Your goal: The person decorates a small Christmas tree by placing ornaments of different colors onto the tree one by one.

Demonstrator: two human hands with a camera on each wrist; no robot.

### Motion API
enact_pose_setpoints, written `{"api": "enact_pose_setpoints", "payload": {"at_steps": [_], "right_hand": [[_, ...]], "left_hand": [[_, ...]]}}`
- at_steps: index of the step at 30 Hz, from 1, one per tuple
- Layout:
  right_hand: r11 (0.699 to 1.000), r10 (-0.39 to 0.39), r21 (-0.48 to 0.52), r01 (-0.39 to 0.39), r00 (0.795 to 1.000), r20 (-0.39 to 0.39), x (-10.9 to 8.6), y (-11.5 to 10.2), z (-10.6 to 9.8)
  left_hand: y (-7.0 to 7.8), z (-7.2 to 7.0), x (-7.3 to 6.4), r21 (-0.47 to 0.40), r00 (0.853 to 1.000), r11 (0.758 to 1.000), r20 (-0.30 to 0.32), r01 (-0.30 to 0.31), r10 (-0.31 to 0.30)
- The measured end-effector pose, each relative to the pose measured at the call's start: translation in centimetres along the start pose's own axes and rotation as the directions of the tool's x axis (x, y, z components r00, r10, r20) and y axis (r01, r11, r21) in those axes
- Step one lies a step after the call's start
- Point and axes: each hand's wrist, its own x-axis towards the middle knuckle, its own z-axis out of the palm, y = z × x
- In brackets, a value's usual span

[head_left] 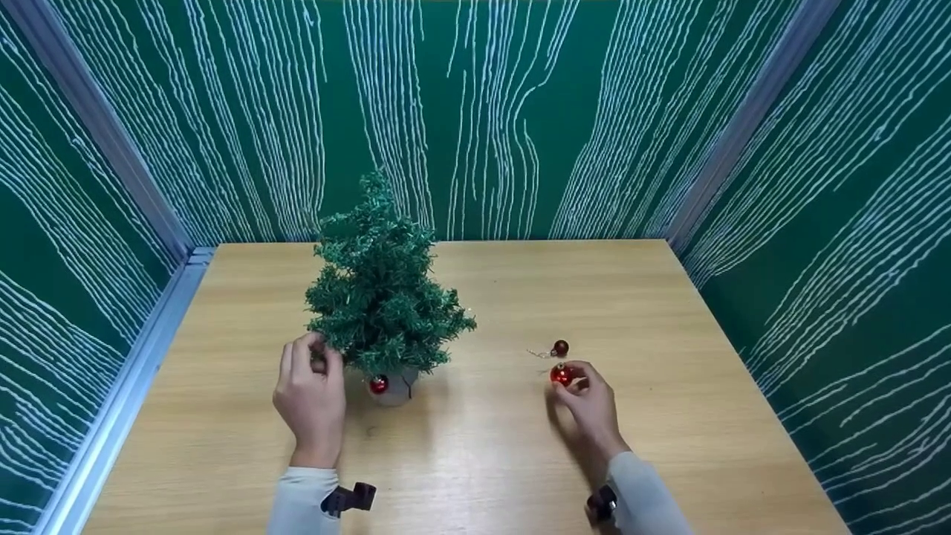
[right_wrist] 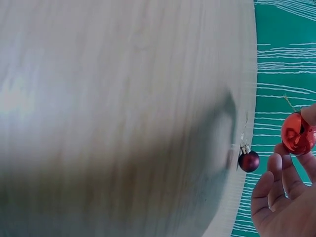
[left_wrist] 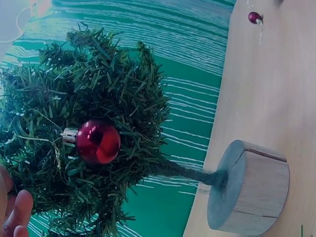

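A small artificial Christmas tree (head_left: 383,297) stands upright on a round wooden base (left_wrist: 252,190). One shiny red bauble (left_wrist: 98,141) hangs by a string from its lower front branches. At the tree's lower left edge, my left hand (head_left: 310,394) has its fingers bent among the branch tips; whether they pinch a branch is hidden. Right of the tree, my right hand (head_left: 593,405) holds a bright red bauble (right_wrist: 297,133) between thumb and fingers, above the table. Just beyond it lies a dark red bauble (head_left: 560,348) with its string stretched to the left.
The wooden table (head_left: 483,461) carries the tree and the loose bauble. Green walls with white wavy lines (head_left: 483,111) close in the back and both sides. A metal rail (head_left: 119,401) runs along the left edge.
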Motion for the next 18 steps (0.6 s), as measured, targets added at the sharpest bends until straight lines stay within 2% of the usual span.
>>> {"api": "enact_pose_setpoints", "payload": {"at_steps": [9, 18], "right_hand": [[1.000, 0.005, 0.026, -0.005, 1.000, -0.001, -0.24, -0.38, -0.05], [0.999, -0.043, 0.028, 0.043, 0.999, -0.007, -0.79, -0.63, 0.32]], "left_hand": [[-0.28, 0.27, 0.32, -0.020, 1.000, 0.999, -0.005, 0.029, -0.029], [-0.46, 0.42, 0.61, -0.036, 0.998, 0.997, -0.005, 0.063, -0.064]]}}
